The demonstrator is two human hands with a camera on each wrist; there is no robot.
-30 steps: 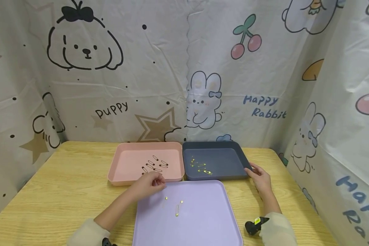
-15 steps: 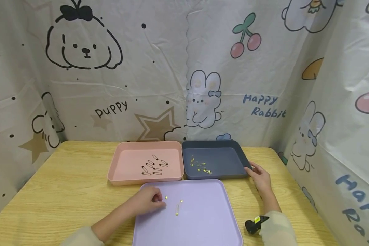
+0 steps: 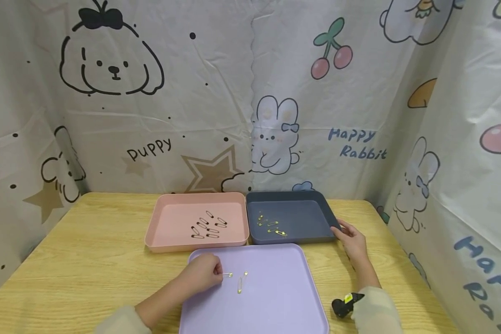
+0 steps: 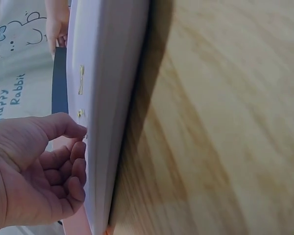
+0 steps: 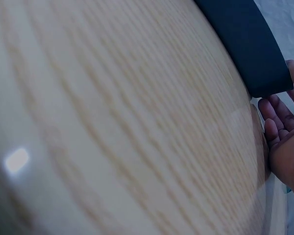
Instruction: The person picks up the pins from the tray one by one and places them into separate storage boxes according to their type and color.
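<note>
My left hand [image 3: 204,273] pinches a gold safety pin [image 3: 230,275] between thumb and forefinger, low over the left part of the lilac tray [image 3: 284,292]. The pin's yellow head sticks out to the right of the fingertips. Two more gold safety pins lie on that tray: one lengthwise [image 3: 240,285] and another, smaller-looking [image 3: 245,274], just behind it. At the back right, my right hand [image 3: 352,240] grips the right rim of the dark blue tray [image 3: 305,218], thumb over the edge. In the right wrist view the fingers curl by the tray's corner [image 5: 269,83].
Several black safety pins [image 3: 212,230] lie in the pink tray [image 3: 171,218], left of the dark blue one. Several gold safety pins [image 3: 273,224] lie in the dark blue tray's left part. A printed curtain [image 3: 217,116] stands behind the wooden table [image 3: 87,250].
My left hand moved from the pink tray's front edge down to the lilac tray and took hold of a gold safety pin, which has turned sideways. The right hand stayed on the dark blue tray.
</note>
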